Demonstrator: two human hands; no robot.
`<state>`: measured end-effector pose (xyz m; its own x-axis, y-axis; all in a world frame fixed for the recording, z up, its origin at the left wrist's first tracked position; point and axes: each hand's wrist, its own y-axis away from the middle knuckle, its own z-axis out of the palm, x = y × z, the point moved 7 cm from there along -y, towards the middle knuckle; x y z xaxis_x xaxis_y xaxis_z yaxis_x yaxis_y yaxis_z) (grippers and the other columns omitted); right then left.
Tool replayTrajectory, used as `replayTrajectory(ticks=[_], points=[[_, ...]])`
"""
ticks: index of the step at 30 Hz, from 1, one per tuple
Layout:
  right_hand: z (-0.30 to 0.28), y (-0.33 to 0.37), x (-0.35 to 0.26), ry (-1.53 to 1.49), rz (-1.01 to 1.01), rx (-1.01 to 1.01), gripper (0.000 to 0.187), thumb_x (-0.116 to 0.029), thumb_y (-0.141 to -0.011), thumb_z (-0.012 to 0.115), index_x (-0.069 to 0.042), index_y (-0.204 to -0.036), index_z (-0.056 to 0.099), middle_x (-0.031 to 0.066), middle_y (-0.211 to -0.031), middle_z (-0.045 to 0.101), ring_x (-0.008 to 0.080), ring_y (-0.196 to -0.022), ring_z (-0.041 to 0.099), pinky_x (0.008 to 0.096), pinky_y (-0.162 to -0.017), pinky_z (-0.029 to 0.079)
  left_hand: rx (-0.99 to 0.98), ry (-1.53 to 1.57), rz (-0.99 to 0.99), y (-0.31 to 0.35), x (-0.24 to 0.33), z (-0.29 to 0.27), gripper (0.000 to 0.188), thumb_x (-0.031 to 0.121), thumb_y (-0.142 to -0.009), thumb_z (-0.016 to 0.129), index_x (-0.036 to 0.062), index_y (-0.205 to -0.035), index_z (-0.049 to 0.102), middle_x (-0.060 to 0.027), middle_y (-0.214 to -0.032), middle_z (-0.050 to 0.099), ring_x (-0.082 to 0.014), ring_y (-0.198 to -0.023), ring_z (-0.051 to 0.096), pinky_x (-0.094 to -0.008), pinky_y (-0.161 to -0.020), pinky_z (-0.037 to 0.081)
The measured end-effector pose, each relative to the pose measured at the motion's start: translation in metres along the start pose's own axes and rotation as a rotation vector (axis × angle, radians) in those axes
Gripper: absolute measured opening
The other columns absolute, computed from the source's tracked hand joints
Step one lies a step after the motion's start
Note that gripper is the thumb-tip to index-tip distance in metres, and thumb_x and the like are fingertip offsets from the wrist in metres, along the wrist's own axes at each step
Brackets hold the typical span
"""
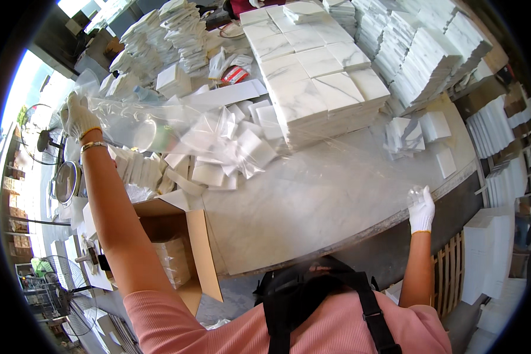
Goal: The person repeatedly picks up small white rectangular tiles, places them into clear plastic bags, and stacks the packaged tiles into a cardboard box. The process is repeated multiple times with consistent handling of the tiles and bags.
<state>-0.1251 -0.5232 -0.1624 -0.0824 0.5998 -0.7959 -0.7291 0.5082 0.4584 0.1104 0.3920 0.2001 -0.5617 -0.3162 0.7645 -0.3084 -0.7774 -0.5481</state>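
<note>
A clear plastic sheet [177, 121] stretches across the worktable, running from one of my hands to the other. My left hand [78, 116], in a white knit glove, is raised at the far left, closed on one end of the sheet. Low at the right, past the table's front edge, my gloved right hand [420, 210] is closed on the other end. Beneath the sheet lie white foam blocks [252, 147] in a loose heap and the pale tabletop [289, 206]. Behind it rises a wide stack of white, grey-veined marble tiles [310, 65].
An open cardboard box [202, 253] with wrapped contents stands by my left forearm. Small tile stacks [404, 138] sit at the table's right. Taller tile piles [419, 53] line the back right, others [180, 35] the back left. Floor fans [59, 280] stand at the left.
</note>
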Motion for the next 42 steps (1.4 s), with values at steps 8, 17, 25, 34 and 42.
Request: replayTrajectory(ticks=[8, 17, 25, 34, 42], points=[[-0.197, 0.064, -0.107, 0.084, -0.262, 0.502, 0.058, -0.049, -0.095, 0.064, -0.011, -0.138, 0.056, 0.0108, -0.136, 0.060, 0.0245, -0.122, 0.057, 0.0384, -0.105, 0.040, 0.030, -0.312, -0.045, -0.033, -0.068, -0.020, 0.030, 0.030, -0.087, 0.074, 0.0010, -0.084, 0.067, -0.0077, -0.083, 0.068, -0.0172, -0.074, 0.061, -0.0305, -0.072, 0.051], [-0.032, 0.112, -0.120, 0.490, -0.355, 0.234, 0.020, -0.026, -0.099, 0.062, -0.007, -0.106, 0.065, 0.0062, -0.101, 0.070, 0.0146, -0.085, 0.067, 0.0278, -0.077, 0.050, -1.229, -0.790, -0.276, 0.148, -0.156, 0.056, 0.029, 0.032, -0.090, 0.070, 0.0040, -0.093, 0.071, 0.0049, -0.077, 0.058, -0.0062, -0.069, 0.049, -0.0239, -0.060, 0.040], [0.087, 0.148, -0.152, 0.525, -0.376, -0.212, 0.005, -0.007, -0.093, 0.064, -0.003, -0.097, 0.065, 0.0027, -0.080, 0.064, 0.0102, -0.068, 0.060, 0.0242, -0.066, 0.049, -1.916, -1.060, -0.091, 0.305, 0.051, 0.107, 0.036, 0.029, -0.077, 0.072, -0.0012, -0.097, 0.074, -0.0164, -0.095, 0.073, -0.0255, -0.081, 0.070, -0.0376, -0.076, 0.054], [0.125, 0.205, -0.180, 0.627, -0.370, -0.409, 0.009, -0.005, -0.093, 0.065, 0.000, -0.098, 0.069, 0.0025, -0.079, 0.064, 0.0076, -0.066, 0.056, 0.0236, -0.063, 0.048, -2.081, 0.119, 0.037, 0.519, 0.215, 0.183, 0.097, 0.057, -0.079, 0.079, -0.0007, -0.148, 0.044, -0.0212, -0.147, 0.051, -0.0327, -0.138, 0.048, -0.0387, -0.114, 0.037], [0.127, 0.238, -0.194, 0.762, -0.344, -0.447, 0.008, -0.005, -0.091, 0.068, -0.001, -0.098, 0.070, 0.0022, -0.085, 0.067, 0.0070, -0.069, 0.059, 0.0229, -0.062, 0.049, -2.238, 0.653, -0.169, 0.660, 0.271, 0.224, 0.080, 0.047, -0.084, 0.080, 0.0006, -0.142, 0.052, -0.0163, -0.141, 0.057, -0.0272, -0.133, 0.052, -0.0375, -0.110, 0.041]])
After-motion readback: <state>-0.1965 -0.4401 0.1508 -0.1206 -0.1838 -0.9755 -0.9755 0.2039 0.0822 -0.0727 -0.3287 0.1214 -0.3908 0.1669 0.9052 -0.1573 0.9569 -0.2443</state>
